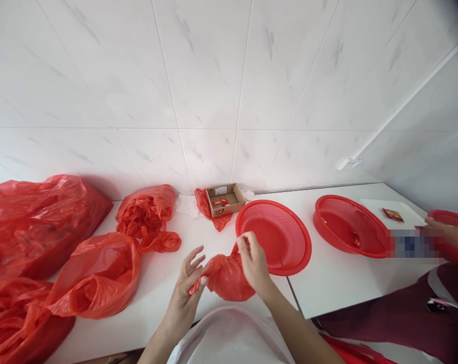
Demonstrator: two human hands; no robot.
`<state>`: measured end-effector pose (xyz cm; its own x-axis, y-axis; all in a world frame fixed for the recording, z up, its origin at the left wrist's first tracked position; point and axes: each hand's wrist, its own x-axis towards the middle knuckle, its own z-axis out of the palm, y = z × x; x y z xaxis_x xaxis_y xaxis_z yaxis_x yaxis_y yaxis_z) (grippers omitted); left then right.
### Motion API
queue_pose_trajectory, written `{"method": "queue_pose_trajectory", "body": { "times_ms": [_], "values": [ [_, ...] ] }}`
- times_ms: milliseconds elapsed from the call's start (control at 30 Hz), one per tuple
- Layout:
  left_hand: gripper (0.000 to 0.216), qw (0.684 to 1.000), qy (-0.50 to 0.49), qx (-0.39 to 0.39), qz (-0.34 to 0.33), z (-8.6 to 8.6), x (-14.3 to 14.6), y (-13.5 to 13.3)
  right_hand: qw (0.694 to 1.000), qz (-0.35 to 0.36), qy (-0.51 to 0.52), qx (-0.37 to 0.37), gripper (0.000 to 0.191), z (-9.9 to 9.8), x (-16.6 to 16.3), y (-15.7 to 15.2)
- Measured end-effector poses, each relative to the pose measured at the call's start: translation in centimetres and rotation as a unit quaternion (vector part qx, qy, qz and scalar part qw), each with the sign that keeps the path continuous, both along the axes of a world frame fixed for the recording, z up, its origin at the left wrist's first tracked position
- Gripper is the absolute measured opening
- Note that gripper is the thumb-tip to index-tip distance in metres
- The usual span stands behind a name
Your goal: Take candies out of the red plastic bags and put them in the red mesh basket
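Observation:
Both my hands hold one small red plastic bag (224, 278) just above the white table's near edge. My left hand (189, 283) pinches its lower left corner between thumb and forefinger, the other fingers spread. My right hand (253, 263) is closed over the bag's top right, pulling the plastic taut. The bag bulges between the two hands; what is inside is hidden. Right behind my right hand lies a red mesh basket (285, 222).
Several big red plastic bags (42, 222) crowd the table's left side. A small cardboard box (224, 199) with red packets stands by the wall. A second red basket (346, 225) lies at the right, where another person's hand (447, 235) and dark red sleeve reach in.

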<state>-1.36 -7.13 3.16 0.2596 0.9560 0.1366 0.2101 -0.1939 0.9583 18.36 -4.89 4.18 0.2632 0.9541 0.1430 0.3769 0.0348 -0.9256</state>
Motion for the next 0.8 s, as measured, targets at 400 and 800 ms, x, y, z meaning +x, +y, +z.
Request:
{"method": "queue_pose_trajectory", "body": {
  "times_ms": [400, 800],
  "values": [
    [0.037, 0.99, 0.088, -0.083, -0.078, -2.2, -0.4, -0.9, 0.978, 0.196, -0.005, -0.076, 0.03, -2.9, -0.6, -5.9],
    [0.04, 0.953, 0.026, -0.246, -0.175, -1.9, -1.0, -0.4, 0.994, 0.084, 0.022, -0.067, 0.019, -7.6, 3.4, -3.8]
  ]
}}
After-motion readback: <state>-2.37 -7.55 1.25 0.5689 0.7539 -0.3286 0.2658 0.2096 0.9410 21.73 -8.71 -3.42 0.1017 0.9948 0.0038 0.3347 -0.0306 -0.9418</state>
